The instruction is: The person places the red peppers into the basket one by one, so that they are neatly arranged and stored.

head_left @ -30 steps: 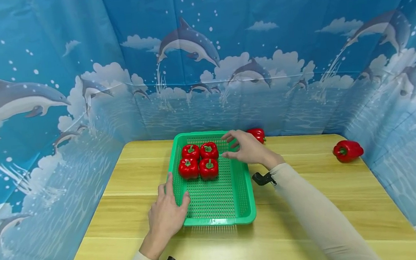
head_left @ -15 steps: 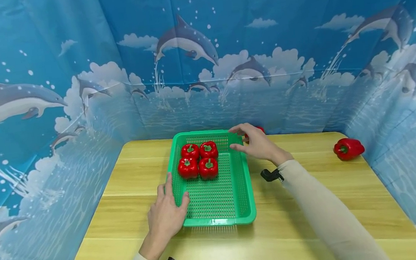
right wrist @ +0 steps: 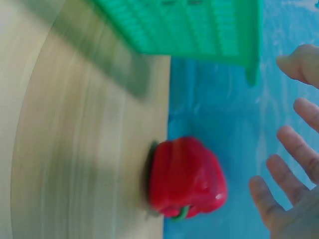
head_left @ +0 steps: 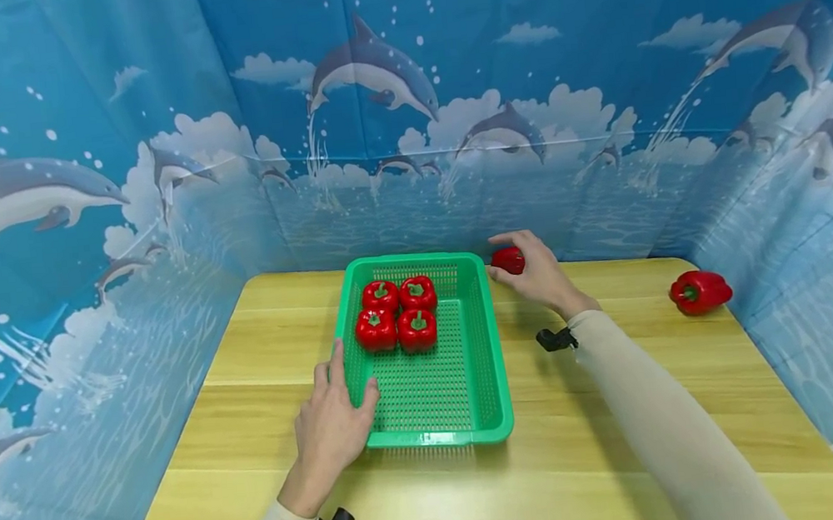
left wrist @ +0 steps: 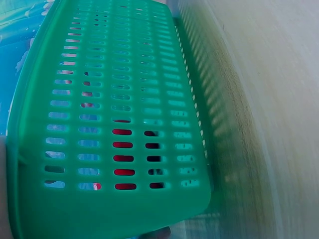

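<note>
My left hand (head_left: pixel 333 423) rests at the left rim of a green plastic basket (head_left: pixel 497 353), its fingers fairly straight along the rim and its thumb over the inner side. Inside the basket several red bell peppers (head_left: pixel 417 331) stand close together toward the back left, stems up. Past the basket's back right corner, my right hand (head_left: pixel 539 277) reaches over another bell pepper (head_left: pixel 509 260) with thumb and fingers spread. In the right wrist view this bell pepper (right wrist: pixel 187 177) lies on its side at the table's far edge, apart from the fingers (right wrist: pixel 299 147).
A further red bell pepper (head_left: pixel 700 292) lies near the right end of the wooden table (head_left: pixel 626 407). A blue dolphin-print curtain (head_left: pixel 406 152) stands right behind the table and along both sides. The left wrist view shows the basket's slotted wall (left wrist: pixel 114 209) up close.
My right hand has moved from over the basket rightward and back to the bell pepper behind it. The left hand has stayed at the rim, and the peppers in the basket have not moved.
</note>
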`<act>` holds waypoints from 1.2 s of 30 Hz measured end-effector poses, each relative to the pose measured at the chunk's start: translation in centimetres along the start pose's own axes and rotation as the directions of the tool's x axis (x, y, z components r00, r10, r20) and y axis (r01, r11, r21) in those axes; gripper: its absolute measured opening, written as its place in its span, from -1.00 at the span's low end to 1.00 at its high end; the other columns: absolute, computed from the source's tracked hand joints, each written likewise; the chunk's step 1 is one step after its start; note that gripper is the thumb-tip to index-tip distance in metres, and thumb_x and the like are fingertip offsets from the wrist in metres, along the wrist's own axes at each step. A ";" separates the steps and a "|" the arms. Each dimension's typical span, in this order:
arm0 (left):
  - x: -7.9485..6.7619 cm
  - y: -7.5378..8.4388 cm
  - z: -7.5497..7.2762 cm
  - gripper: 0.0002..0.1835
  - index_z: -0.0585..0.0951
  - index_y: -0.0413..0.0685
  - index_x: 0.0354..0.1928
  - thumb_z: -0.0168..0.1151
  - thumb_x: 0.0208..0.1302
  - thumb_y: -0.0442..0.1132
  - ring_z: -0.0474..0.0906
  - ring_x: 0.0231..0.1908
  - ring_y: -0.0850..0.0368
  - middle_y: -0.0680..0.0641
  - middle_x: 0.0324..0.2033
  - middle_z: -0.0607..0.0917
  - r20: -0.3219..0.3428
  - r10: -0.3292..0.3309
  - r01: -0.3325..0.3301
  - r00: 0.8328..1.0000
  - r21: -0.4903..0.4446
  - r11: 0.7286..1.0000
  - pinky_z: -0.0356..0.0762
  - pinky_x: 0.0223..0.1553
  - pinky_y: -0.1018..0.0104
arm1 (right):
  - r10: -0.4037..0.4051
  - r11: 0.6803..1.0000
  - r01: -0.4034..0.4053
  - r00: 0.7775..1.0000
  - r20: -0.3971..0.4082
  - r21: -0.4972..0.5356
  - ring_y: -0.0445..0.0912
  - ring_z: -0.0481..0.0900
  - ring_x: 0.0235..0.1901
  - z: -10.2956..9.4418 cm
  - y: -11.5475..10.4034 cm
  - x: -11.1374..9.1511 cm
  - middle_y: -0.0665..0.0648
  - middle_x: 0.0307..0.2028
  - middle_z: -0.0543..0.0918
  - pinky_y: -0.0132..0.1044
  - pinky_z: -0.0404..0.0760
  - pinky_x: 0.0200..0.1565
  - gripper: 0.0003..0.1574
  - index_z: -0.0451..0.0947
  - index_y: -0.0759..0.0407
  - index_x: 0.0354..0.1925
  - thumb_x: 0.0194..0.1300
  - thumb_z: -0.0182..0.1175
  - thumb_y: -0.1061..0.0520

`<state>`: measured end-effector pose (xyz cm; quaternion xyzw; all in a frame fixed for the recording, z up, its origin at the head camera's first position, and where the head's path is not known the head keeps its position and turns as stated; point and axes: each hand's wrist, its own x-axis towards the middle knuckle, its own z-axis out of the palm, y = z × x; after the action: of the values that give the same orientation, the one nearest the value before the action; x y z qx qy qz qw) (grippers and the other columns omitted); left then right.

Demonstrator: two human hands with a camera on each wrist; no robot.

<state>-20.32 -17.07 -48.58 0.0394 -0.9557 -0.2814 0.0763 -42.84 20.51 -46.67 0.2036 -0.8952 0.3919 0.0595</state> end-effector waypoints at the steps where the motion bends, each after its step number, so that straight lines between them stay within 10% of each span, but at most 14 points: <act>1: 0.0 0.0 0.0 0.01 0.08 -0.04 0.93 0.26 0.71 0.21 0.34 -0.68 0.09 -0.39 0.53 0.59 0.000 -0.003 0.003 1.000 0.000 1.000 0.30 -0.70 0.30 | 0.011 1.000 -0.011 1.000 -0.005 -0.001 0.46 0.39 0.60 0.0 0.4 0.0 0.35 0.69 0.41 0.53 0.55 0.46 -0.21 0.51 0.10 0.68 0.68 0.45 -0.08; 17: 0.3 0.1 0.0 -0.01 0.09 -0.03 0.93 0.27 0.71 0.16 0.34 -0.68 0.10 -0.37 0.50 0.61 -0.013 0.005 -0.005 1.000 0.001 1.000 0.30 -0.70 0.29 | 0.156 0.988 -0.156 0.988 -0.017 0.013 0.52 0.03 0.79 0.0 4.9 -0.1 0.42 0.83 0.13 0.72 0.19 0.65 0.09 0.31 0.02 0.82 0.59 0.54 -0.19; 36: 0.2 0.0 -0.1 0.00 0.06 0.03 0.94 0.26 0.71 0.19 0.37 -0.66 0.06 -0.36 0.54 0.59 0.005 -0.018 0.018 1.000 -0.013 1.000 0.35 -0.67 0.25 | 0.215 0.976 -0.212 0.975 -0.058 0.050 0.54 0.42 0.57 2.5 6.7 0.4 0.55 0.73 0.17 0.53 0.54 0.56 0.12 0.21 0.02 0.87 0.59 0.54 0.14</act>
<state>-20.47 -17.16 -48.54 0.0469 -0.9536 -0.2884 0.0719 -45.86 22.63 -52.80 0.0953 -0.9007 0.4219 0.0406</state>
